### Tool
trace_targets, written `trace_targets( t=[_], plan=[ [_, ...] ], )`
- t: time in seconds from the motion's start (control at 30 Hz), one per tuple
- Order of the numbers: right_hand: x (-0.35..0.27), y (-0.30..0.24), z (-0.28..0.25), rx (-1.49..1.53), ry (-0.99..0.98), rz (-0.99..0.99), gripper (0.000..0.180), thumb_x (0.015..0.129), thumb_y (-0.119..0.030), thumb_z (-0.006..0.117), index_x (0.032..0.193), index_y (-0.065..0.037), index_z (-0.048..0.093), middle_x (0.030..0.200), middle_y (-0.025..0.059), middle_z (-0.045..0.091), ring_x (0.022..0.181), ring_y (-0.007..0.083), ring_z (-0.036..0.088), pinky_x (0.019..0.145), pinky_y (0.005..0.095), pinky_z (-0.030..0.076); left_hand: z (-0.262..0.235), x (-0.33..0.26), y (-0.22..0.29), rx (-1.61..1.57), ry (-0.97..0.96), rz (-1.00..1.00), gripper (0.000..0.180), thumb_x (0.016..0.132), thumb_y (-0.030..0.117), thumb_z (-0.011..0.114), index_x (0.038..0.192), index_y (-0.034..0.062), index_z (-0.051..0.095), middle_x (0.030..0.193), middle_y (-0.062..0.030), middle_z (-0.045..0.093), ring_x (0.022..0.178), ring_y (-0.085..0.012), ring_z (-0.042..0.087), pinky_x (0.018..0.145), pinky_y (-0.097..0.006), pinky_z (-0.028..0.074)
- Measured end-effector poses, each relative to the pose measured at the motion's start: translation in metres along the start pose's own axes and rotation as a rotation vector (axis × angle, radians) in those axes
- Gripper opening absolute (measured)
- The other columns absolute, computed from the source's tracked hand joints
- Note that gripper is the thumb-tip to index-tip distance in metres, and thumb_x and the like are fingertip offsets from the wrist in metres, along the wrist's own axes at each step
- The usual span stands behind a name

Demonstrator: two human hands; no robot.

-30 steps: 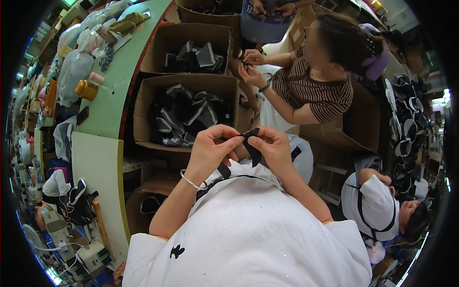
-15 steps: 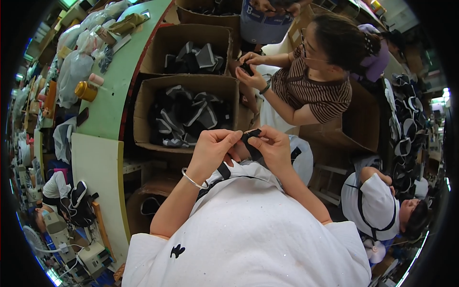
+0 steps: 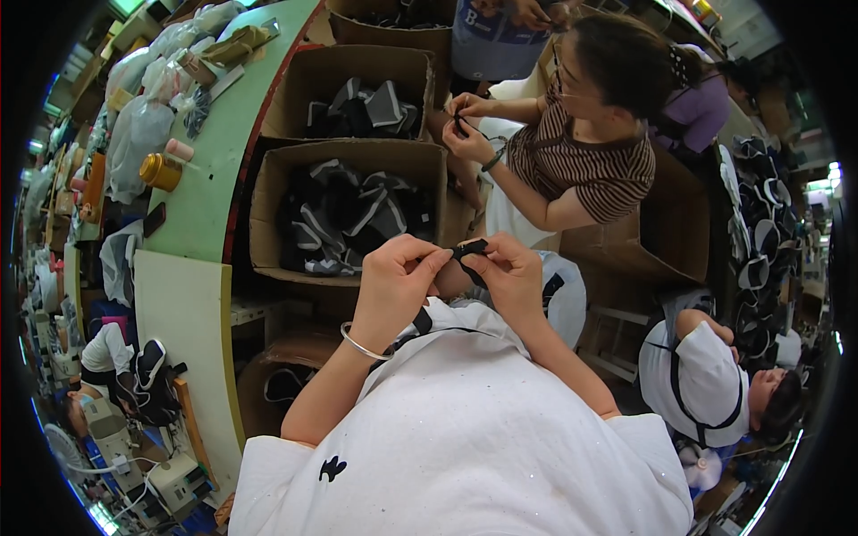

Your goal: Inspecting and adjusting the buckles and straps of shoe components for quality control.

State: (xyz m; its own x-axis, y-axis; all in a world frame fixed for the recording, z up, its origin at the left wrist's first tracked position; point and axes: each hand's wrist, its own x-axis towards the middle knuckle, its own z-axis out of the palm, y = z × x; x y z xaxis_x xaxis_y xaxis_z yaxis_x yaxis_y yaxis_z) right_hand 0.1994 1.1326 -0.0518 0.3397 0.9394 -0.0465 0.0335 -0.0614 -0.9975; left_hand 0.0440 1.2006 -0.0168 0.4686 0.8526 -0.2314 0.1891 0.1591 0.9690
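Observation:
Above my lap both hands meet on a small black fabric strip [image 3: 472,249]. Thumb and fingertips of my left hand [image 3: 399,272] pinch its left end; a silver bangle circles that wrist. My right hand [image 3: 508,270] grips the strip from the other side, and part of it hangs below the fingers. Its exact kind cannot be made out. Just beyond my left hand stands a cardboard box [image 3: 259,210] holding several black and grey fabric pieces [image 3: 340,214].
A second cardboard box [image 3: 286,94] with similar pieces stands behind the first. At right, a person in a striped top [image 3: 572,165] handles a small black piece [image 3: 458,123]. A green table [image 3: 210,201] runs along the left, with a yellow jar [image 3: 160,171] on it.
My fingers have shifted slightly around the strip, the left fingertips drawing closer to the right ones. The person in the striped top has raised the head and moved the hands a little.

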Motion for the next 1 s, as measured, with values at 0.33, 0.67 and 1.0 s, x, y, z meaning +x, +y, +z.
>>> trace_targets(
  t=[0.33,0.67,1.0],
  plan=[
    [-0.001,-0.008,0.000,0.026,-0.007,0.095,0.015,0.083,-0.010,0.069,0.092,0.001,0.064,0.078,-0.0004,0.061,0.069,0.0052,0.055,0.059,0.0194,0.043,-0.006,0.006,-0.009,-0.424,-0.176,-0.263,0.016,0.088,0.013,0.063,0.082,-0.0018,0.065,0.065,-0.0039,0.062,0.046,-0.0089,0.057,0.037,-0.018,0.041],
    [0.004,-0.001,-0.005,0.284,-0.082,0.203,0.012,0.085,-0.012,0.068,0.086,0.000,0.064,0.074,-0.0033,0.061,0.067,0.0006,0.052,0.057,0.0160,0.041,-0.006,0.012,-0.010,-0.226,-0.172,-0.153,0.017,0.088,0.016,0.065,0.088,-0.0011,0.066,0.073,-0.0041,0.064,0.054,-0.0064,0.058,0.041,-0.018,0.045],
    [0.004,-0.003,-0.002,0.318,-0.097,0.199,0.010,0.085,-0.009,0.068,0.088,0.000,0.064,0.075,-0.0003,0.064,0.068,0.0024,0.055,0.058,0.0157,0.043,-0.007,0.013,-0.012,-0.206,-0.166,-0.135,0.017,0.088,0.013,0.064,0.097,-0.0014,0.066,0.077,-0.0052,0.064,0.057,-0.0075,0.059,0.043,-0.019,0.048]
  ],
)
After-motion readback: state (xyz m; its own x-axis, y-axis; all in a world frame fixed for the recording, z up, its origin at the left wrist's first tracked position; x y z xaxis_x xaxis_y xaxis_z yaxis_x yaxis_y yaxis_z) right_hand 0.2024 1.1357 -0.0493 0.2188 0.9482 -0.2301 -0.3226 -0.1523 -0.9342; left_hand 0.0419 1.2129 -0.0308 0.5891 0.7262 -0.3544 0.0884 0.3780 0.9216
